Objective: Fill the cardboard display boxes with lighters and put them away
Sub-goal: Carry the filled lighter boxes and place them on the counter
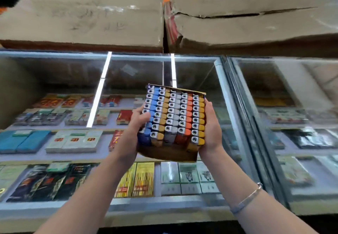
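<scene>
Both forearms reach up mid-frame; left hand (136,124) and right hand (210,127) fingers clamp the lighter-packed display box (168,154), tilted, steadying rows.

Both forearms were bare, no sleeves in view. Right wrist wore a thin silver bangle (247,198) with a small bead.

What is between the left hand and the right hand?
In the head view, the cardboard display box full of lighters sits between left hand and right hand.

Two big cardboard cartons (82,16) sit side by side on the glass counter (201,65)
</scene>
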The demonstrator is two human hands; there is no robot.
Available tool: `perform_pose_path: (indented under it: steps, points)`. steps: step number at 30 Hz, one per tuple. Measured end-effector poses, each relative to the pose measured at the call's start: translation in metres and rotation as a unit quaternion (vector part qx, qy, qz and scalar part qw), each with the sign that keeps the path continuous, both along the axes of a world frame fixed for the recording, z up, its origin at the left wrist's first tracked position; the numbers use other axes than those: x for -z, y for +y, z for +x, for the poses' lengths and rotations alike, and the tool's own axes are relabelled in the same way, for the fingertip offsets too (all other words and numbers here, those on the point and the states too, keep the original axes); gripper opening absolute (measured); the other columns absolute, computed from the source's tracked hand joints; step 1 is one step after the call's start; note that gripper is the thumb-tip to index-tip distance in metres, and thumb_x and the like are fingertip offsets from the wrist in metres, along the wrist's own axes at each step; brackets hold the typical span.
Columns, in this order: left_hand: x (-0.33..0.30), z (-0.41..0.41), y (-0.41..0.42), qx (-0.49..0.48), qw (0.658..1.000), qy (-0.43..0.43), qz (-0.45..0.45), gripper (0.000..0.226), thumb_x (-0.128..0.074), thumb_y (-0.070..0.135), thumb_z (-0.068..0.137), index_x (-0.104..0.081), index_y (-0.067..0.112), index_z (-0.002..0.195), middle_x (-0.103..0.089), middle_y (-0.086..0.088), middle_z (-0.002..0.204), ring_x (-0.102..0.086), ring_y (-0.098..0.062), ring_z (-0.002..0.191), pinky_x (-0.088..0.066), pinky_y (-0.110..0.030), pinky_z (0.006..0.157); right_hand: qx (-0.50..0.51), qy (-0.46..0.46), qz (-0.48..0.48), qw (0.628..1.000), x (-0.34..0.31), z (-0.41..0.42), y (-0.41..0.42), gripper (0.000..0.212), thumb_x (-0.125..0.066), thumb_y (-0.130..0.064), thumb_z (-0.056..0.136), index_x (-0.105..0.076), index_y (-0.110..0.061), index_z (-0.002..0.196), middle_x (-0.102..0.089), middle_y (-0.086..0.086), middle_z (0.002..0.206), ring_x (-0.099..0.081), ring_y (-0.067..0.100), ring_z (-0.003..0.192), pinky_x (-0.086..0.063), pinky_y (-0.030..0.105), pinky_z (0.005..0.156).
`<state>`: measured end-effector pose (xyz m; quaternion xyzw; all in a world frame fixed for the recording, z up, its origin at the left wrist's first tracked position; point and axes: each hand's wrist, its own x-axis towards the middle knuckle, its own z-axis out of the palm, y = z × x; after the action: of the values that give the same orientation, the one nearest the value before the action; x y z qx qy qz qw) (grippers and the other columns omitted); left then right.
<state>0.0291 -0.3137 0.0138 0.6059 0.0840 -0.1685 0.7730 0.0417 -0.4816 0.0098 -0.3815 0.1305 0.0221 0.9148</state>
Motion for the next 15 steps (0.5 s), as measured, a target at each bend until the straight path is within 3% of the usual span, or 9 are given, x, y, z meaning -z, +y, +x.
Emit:
perform_pose_path:
  steps: [4, 7, 10, 15]
  points:
    - [-0.006, 0.01, -0.019, -0.002, 1.0, 0.014, 0.011, 0.043, -0.046, 0.063, 0.074, -0.069, 0.034, 0.096, -0.072, -0.001, 0.099, -0.068, -0.021, 0.093, -0.048, -0.038, 0.076, -0.002, 0.003, -0.071, 0.997, 0.007, -0.003, -0.019, 0.045, -0.033, -0.038, 0.1, -0.075, -0.023, 0.095, -0.073, 0.008, 0.099, -0.069, 0.024, 0.093, -0.056, 0.03, 0.067]
    - [-0.006, 0.016, -0.022, -0.008, 1.0, 0.025, 0.01, 0.047, -0.054, 0.06, 0.073, -0.067, 0.025, 0.102, -0.072, -0.003, 0.098, -0.069, -0.02, 0.088, -0.048, -0.035, 0.071, 0.012, 0.008, -0.074, 0.997, 0.01, -0.004, -0.018, 0.043, -0.034, -0.038, 0.1, -0.073, -0.021, 0.097, -0.072, 0.01, 0.101, -0.069, 0.026, 0.094, -0.056, 0.032, 0.067]
    - [-0.005, 0.024, -0.02, 0.004, 1.0, 0.023, -0.005, 0.056, -0.055, 0.048, 0.071, -0.053, 0.017, 0.117, -0.071, -0.001, 0.093, -0.069, -0.018, 0.081, -0.05, -0.031, 0.063, 0.032, 0.004, -0.042, 0.999, 0.011, -0.004, -0.016, 0.043, -0.034, -0.039, 0.1, -0.073, -0.02, 0.098, -0.071, 0.011, 0.104, -0.068, 0.028, 0.096, -0.057, 0.034, 0.069]
    - [-0.002, 0.036, -0.02, 0.065, 0.997, 0.013, -0.031, 0.043, -0.054, 0.043, 0.072, -0.052, 0.024, 0.111, -0.072, 0.003, 0.087, -0.069, -0.016, 0.077, -0.052, -0.027, 0.058, 0.088, 0.026, -0.09, 0.992, 0.005, -0.009, -0.015, 0.041, -0.043, -0.046, 0.092, -0.067, -0.015, 0.103, -0.069, 0.016, 0.106, -0.066, 0.034, 0.098, -0.054, 0.048, 0.081]
